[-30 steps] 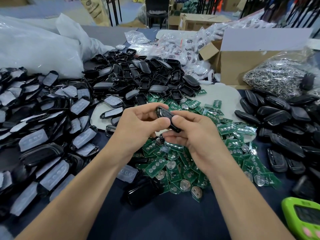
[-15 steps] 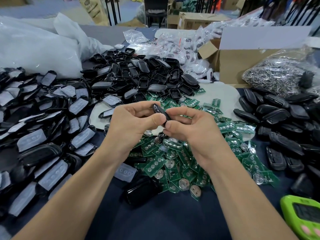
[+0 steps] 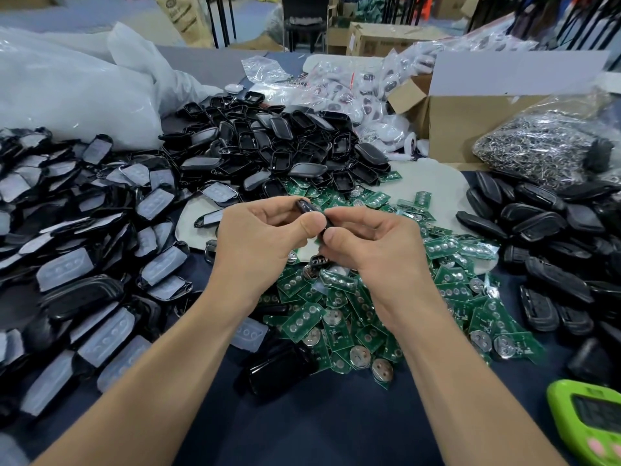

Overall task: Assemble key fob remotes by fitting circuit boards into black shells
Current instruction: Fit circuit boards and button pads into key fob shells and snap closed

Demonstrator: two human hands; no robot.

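Above the middle of the table, my left hand (image 3: 258,240) and my right hand (image 3: 373,243) together pinch one black key fob shell (image 3: 309,210), thumbs pressed on its near side. Most of the shell is hidden by my fingers, so whether a board sits inside cannot be told. Below the hands lies a heap of green circuit boards (image 3: 339,317) with round coin cells. Empty black shells (image 3: 279,146) are piled behind. Shell halves with grey rubber pads (image 3: 70,230) cover the left side. Closed black fobs (image 3: 551,250) lie at the right.
A cardboard box (image 3: 470,126) and a bag of metal rings (image 3: 544,146) stand at the back right. White plastic bags (image 3: 74,92) fill the back left. A green device (image 3: 588,422) sits at the front right corner. A glossy black shell (image 3: 279,368) lies on the dark cloth near me.
Both hands have lifted the shell slightly away from me and turned it; my thumbs have closed in on it. The piles have not moved.
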